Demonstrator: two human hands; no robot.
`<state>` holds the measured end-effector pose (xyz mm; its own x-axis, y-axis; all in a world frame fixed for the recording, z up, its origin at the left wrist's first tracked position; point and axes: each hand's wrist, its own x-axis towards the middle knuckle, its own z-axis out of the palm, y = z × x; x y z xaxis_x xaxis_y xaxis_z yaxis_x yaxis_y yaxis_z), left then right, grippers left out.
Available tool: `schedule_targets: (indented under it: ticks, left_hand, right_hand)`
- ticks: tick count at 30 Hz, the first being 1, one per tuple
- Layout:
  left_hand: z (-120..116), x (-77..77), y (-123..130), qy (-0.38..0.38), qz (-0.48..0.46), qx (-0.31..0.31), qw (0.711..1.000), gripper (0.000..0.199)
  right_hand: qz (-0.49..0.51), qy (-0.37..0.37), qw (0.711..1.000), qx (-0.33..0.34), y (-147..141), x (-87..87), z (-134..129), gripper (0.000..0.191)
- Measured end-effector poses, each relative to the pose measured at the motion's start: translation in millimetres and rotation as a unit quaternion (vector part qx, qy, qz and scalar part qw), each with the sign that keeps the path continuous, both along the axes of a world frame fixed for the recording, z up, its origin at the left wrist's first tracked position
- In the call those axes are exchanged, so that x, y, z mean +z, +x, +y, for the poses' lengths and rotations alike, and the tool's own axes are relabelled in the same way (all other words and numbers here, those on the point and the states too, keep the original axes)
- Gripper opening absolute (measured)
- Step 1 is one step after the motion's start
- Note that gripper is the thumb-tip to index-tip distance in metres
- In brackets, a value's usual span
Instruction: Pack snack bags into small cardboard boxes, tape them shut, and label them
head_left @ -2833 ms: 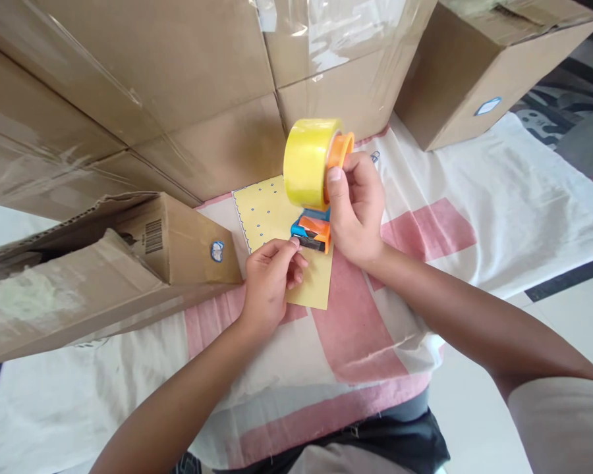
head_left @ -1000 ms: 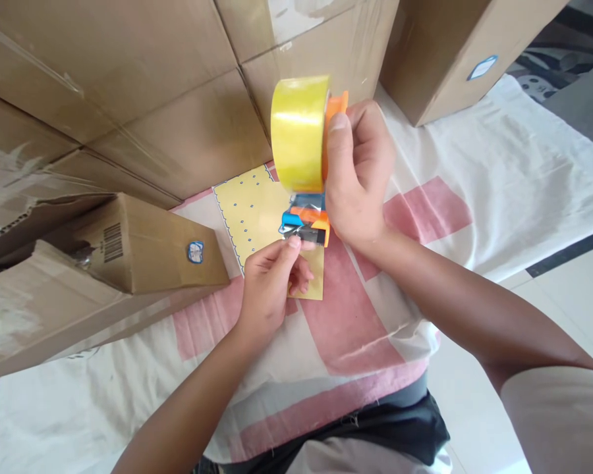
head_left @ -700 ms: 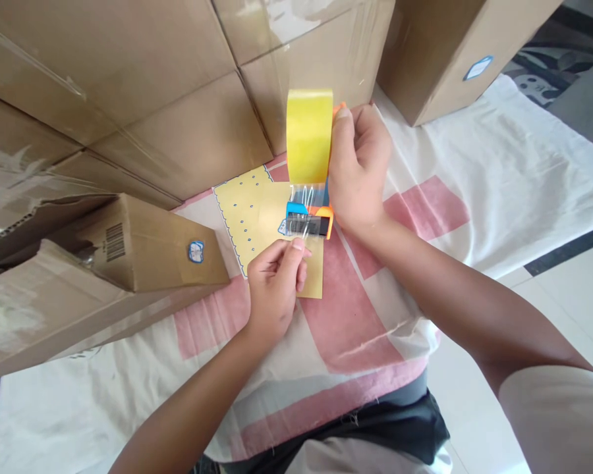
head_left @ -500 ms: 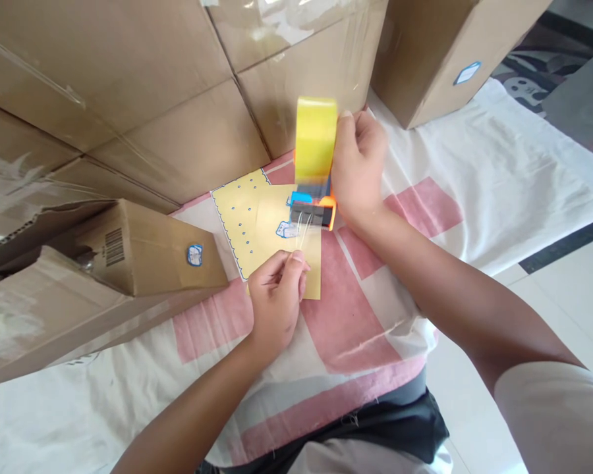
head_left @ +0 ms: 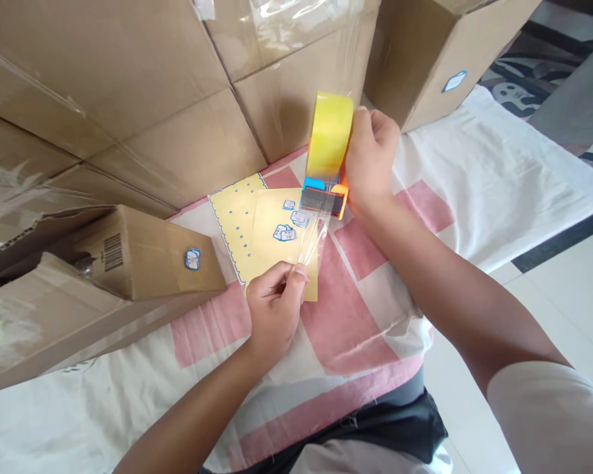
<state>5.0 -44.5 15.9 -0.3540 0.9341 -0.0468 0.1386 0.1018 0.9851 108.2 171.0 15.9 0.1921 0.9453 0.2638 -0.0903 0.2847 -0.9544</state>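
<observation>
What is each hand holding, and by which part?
Right hand: the tape dispenser, by its side. Left hand: the clear tape strip, by its free end.

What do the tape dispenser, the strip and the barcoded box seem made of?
Tape dispenser: probably smooth hard plastic, from its bright blue and orange parts.
Strip: glossy plastic film; it is see-through.
Barcoded box: matte cardboard; brown, ridged edge.

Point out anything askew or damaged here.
The clear tape strip between the left hand and the dispenser looks bunched rather than flat. The open carton at the left has a ragged flap edge, as if torn.
</observation>
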Motion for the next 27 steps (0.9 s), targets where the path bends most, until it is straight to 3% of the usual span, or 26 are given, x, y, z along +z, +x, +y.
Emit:
schedule_targets:
  ticks: [5, 9, 15, 17, 21, 23, 27]
  left_hand:
    - [5.4, 0.8, -9.2, -0.084, 0.002, -0.050, 0.995, 0.035]
    - [15.1, 6.9, -28.7, -0.124, 0.093, -0.087, 0.984, 0.037]
    - [24.7, 30.1, -67.2, -0.206, 0.237, -0.191, 0.930, 0.045]
    - [30.1, 36.5, -69.0, -0.184, 0.213, -0.197, 0.939, 0.042]
    - [47.2, 38.6, -43.8, -0.065, 0.136, -0.178, 0.972, 0.072]
    - [56.0, 35.9, -26.7, -0.043, 0.077, -0.186, 0.979, 0.066]
    - [65.1, 30.5, -9.0, -0.067, -0.034, -0.182, 0.980, 0.040]
  right_hand:
    - [0.093, -0.038, 0.995, 0.019, 2.4, 10.0, -11.1, 0.030]
    - [0.103, -0.008, 0.995, -0.003, 4.7, 19.3, -20.3, 0.032]
    - [0.123, 0.021, 0.992, 0.002, 11.6, 27.5, -18.8, 0.036]
    - [0.132, 0.034, 0.991, -0.001, 11.8, 27.9, -18.7, 0.038]
    - [0.109, 0.029, 0.994, 0.007, 7.8, 25.0, -21.1, 0.037]
    - [0.086, 0.012, 0.996, 0.002, 5.3, 22.4, -21.7, 0.038]
    - [0.056, 0.001, 0.998, -0.008, 3.4, 16.5, -19.2, 0.041]
